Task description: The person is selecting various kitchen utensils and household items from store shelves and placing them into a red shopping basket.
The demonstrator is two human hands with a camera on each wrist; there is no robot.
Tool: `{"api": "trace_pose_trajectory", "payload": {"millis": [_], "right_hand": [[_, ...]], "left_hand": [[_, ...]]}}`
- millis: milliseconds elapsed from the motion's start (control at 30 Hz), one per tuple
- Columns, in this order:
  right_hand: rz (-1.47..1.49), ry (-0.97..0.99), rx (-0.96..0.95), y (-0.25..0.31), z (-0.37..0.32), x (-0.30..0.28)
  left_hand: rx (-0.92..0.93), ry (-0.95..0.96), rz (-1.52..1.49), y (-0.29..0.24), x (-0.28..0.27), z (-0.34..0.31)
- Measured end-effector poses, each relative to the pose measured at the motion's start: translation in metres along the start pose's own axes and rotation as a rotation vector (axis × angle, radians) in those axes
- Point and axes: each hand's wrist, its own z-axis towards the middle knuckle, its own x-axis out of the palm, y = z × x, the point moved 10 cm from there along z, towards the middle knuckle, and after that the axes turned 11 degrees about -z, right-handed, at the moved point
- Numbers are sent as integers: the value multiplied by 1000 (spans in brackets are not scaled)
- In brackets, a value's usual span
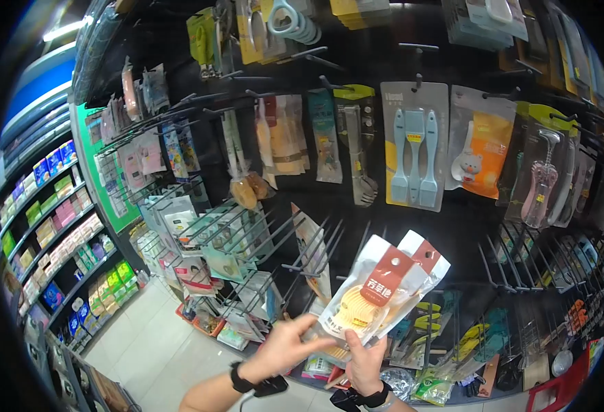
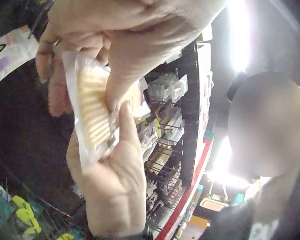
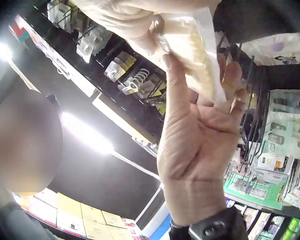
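Held a light, floppy sponge pack (image 1: pixel 374 295) at the lower middle of the frame, clamped at its bottom edge in both grips, left hand (image 1: pixel 285 347) and right hand (image 1: pixel 364 364). Looked slippery and easy to crush, so best pinched near its stiff top.

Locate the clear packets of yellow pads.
In the head view, the packets sit lower centre, held by left hand and right hand, below the blue spatula pack.

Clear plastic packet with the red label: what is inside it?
Inside the clear plastic packet with the red label lie pale yellow round ribbed pads. Their number cannot be seen: they overlap, and the left hand and right hand cover the packet's lower edge.
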Motion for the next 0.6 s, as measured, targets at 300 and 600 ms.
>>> {"api": "trace_pose_trajectory", "payload": {"millis": [300, 600], "right_hand": [[23, -151, -35, -12, -7, -8], [-426, -75, 222, -20, -21, -23]], "left_hand": [[-14, -428, -545, 36, -64, -32], [349, -701, -574, -29, -197, 29]]}}
